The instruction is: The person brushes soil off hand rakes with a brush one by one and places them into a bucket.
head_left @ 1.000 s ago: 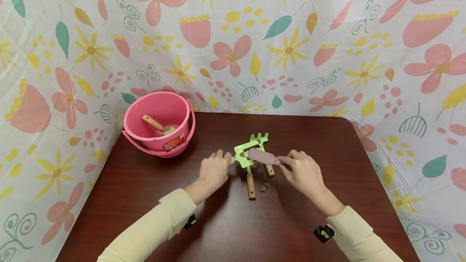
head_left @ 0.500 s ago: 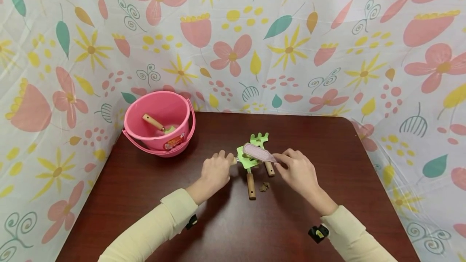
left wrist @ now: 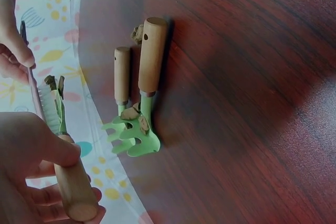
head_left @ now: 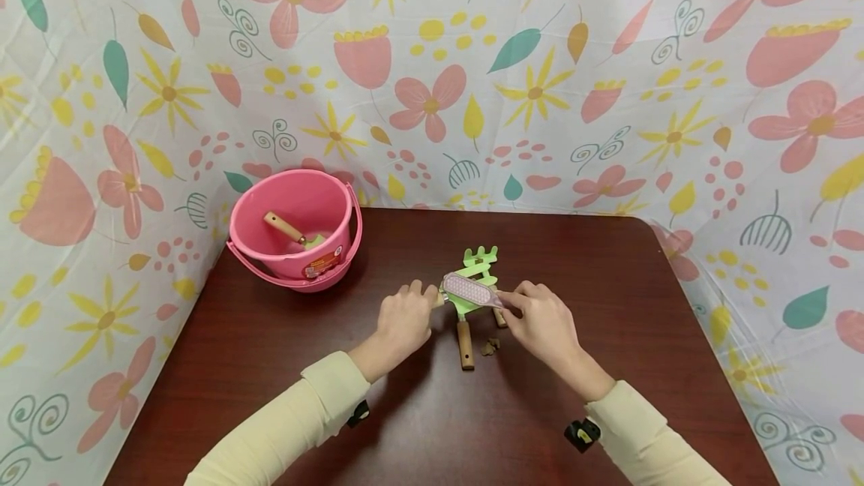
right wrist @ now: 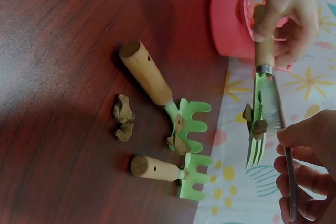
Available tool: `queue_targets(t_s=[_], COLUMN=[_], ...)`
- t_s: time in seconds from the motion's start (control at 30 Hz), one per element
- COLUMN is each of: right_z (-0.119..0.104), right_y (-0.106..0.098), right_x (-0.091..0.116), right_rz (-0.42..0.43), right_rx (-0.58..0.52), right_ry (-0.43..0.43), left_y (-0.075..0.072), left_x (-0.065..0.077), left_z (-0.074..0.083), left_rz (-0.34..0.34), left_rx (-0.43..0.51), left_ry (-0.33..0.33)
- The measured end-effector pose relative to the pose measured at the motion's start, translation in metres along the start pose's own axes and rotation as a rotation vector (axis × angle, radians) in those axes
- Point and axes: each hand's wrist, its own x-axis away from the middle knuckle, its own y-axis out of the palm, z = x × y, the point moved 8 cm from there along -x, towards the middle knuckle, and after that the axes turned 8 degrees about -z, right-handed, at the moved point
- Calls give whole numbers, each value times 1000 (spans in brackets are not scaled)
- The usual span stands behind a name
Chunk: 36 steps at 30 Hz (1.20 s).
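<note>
My left hand (head_left: 405, 321) grips the wooden handle of a green hand fork (right wrist: 256, 100), held above the table. Brown dirt-like clumps (right wrist: 259, 128) cling to the fork. With my right hand (head_left: 543, 325) I pinch the handle of a mauve brush (head_left: 466, 289), whose white bristles lie against the fork's flat side. Beneath, on the table, lie two green rakes with wooden handles, a larger rake (right wrist: 149, 77) and a smaller rake (right wrist: 195, 177). Brown pieces (right wrist: 178, 142) rest on the larger rake's head. In the head view the brush hides much of the fork.
A pink bucket (head_left: 317, 265) stands at the table's back left, its handle lowered. Inside lies another wooden-handled tool (head_left: 285, 227). Loose brown clumps (head_left: 490, 347) sit beside the rake handles on the dark table (head_left: 607, 268). A flowered cloth (head_left: 432, 43) hangs behind.
The brush in my right hand has moved left along the fork toward its handle. My left hand has shifted slightly right, and the fork has turned a little.
</note>
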Motion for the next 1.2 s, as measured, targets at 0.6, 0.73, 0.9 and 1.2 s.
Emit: queue_targets(t_s=[0.6,0.73,0.9,1.2], right_z=[14,18,24,40], right_y=[-13,-17,-20,-22], right_x=[7,8,8,14], right_rz=[34,50,54,61], right_rx=[23,35,42,45], right_ry=[2,6,14,53], left_y=[0,-2,-3,-2], left_x=[2,2,1,5], left_z=[-9,-10,-13,-17], left_rz=[62,55,26,19], left_rx=[-19,-15,-7,17], left_ry=[-13,-10,-13,-20])
